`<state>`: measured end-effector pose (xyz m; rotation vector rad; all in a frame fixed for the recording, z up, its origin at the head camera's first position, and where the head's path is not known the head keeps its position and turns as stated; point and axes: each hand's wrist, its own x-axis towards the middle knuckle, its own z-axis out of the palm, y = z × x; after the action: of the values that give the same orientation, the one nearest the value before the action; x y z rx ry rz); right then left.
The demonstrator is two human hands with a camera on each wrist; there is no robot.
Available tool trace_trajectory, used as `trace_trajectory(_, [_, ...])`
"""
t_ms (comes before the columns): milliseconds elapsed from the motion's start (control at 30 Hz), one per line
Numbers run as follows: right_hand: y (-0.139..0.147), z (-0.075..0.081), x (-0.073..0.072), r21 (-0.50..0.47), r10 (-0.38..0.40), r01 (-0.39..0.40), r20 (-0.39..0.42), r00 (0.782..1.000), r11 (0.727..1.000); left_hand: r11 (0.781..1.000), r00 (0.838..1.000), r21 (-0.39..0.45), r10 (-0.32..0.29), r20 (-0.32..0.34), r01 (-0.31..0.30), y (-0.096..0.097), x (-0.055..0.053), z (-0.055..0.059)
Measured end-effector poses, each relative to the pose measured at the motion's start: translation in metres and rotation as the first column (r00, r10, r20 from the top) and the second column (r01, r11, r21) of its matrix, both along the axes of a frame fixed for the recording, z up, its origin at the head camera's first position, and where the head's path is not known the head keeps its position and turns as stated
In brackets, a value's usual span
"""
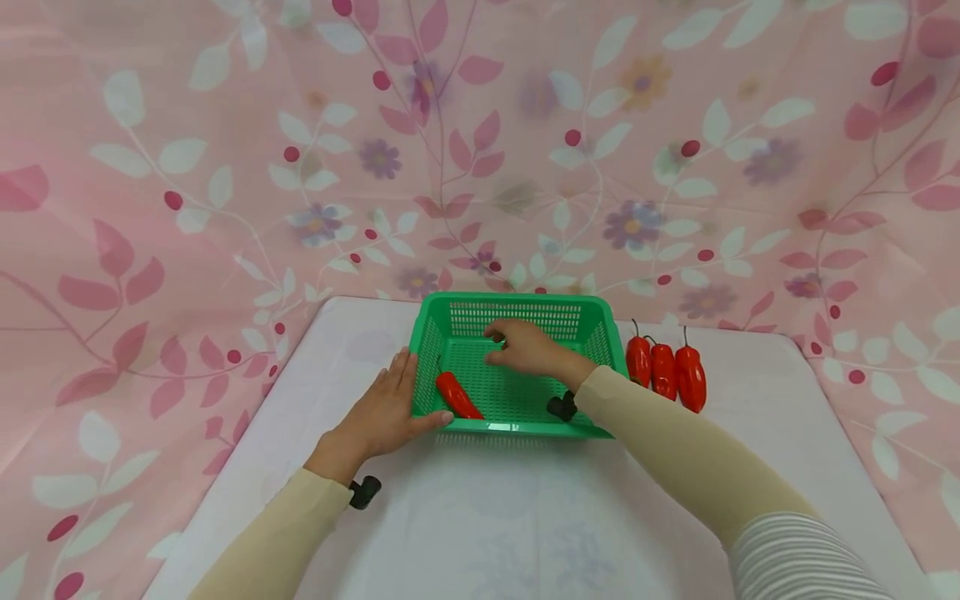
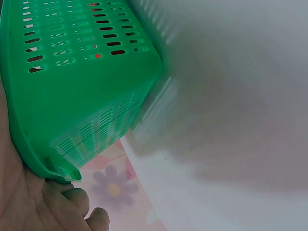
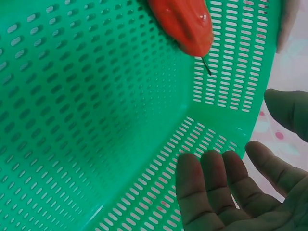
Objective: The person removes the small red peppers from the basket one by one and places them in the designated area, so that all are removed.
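A green plastic basket (image 1: 517,427) with slotted walls stands on the table. Inside, along its left wall, lies one glossy red chili pepper (image 1: 459,395) with a thin dark stem. My left hand (image 1: 382,412) rests against the basket's left rim, fingers along the side and thumb over the front corner. Over the basket's interior hovers my right hand (image 1: 528,346), its fingers loosely bent, with nothing in them. In the right wrist view, the fingertips (image 3: 190,166) are spread near one basket wall, apart from the chili pepper (image 3: 185,24).
Several more things lie about: three red chili peppers (image 1: 663,371) sit side by side just right of the basket. A white cloth covers the table (image 1: 510,508). Behind it hangs a pink floral curtain (image 1: 480,150).
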<state>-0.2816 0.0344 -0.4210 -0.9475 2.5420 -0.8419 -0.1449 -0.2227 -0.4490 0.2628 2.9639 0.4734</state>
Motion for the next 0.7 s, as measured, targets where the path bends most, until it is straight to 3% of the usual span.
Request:
trace_trajectory(167, [-0.01, -0.007, -0.006, 0.016, 0.066, -0.066, 0.014, 0.998, 0.998, 1.0, 1.0, 0.004, 0.019, 0.006, -0.019, -0.002, 0.0, 0.0])
trace_trajectory(333, [-0.017, -0.015, -0.004, 0.004, 0.133, -0.134, 0.077, 0.988, 0.991, 0.999, 0.999, 0.027, 0.029, 0.025, -0.03, -0.002, 0.002, -0.003])
trace_trajectory(700, [-0.029, -0.025, -0.002, -0.087, 0.196, -0.179, 0.265, 0.944, 0.98, 0.999, 0.999, 0.039, 0.031, 0.03, -0.032, -0.002, 0.002, -0.005])
